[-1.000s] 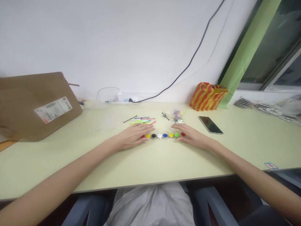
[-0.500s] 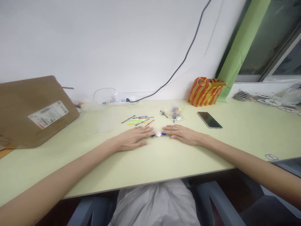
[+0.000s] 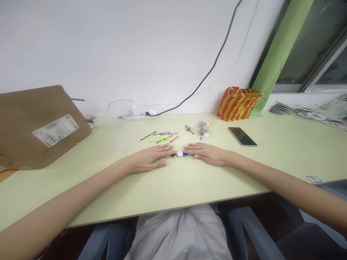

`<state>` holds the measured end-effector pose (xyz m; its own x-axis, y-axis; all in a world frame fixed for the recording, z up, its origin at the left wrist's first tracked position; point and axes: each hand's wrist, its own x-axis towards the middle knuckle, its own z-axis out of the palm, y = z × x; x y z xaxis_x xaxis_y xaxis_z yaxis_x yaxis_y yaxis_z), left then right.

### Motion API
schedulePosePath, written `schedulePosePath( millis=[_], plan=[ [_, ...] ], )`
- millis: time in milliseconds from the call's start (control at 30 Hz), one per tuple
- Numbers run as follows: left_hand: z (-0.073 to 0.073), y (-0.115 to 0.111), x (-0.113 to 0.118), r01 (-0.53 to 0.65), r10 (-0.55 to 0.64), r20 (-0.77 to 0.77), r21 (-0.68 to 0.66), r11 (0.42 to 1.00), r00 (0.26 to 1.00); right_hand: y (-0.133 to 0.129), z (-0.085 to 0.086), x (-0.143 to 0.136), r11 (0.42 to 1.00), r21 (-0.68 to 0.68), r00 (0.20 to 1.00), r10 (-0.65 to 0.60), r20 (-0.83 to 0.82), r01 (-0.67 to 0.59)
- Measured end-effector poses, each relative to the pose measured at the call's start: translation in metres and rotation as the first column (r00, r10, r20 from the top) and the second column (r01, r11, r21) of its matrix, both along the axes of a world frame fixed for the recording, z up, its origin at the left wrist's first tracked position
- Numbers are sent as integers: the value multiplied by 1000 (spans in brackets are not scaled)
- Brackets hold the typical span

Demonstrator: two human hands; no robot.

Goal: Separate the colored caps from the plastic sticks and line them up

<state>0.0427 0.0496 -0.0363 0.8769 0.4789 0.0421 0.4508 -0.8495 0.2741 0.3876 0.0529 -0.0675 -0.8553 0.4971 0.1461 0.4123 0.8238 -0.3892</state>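
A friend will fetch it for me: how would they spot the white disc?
On the pale table, look between the left hand and the right hand. The white disc sits there between a black disc and a blue disc, the only white one showing.

Plain white wall (image 3: 121, 47), black cable (image 3: 215, 63) sloping across it, pale yellow-green desk (image 3: 173, 187) below, dark window (image 3: 306, 57) at right, green drape (image 3: 282, 54) beside it, gray angled supports (image 3: 97, 238) underneath, even light.
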Motion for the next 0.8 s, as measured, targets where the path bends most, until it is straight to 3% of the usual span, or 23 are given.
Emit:
schedulePosePath(
  millis=[400, 800],
  plan=[
    [-1, -7, -25, -57, 57, -52, 1, 998, 997, 2, -2, -22, 999, 16, 999, 28, -22, -27],
    [3, -6, -28, -64, 69, -82, 59, 996, 994, 1, -1, -25, 998, 69, 1000, 15, -22, -13]
  ],
)
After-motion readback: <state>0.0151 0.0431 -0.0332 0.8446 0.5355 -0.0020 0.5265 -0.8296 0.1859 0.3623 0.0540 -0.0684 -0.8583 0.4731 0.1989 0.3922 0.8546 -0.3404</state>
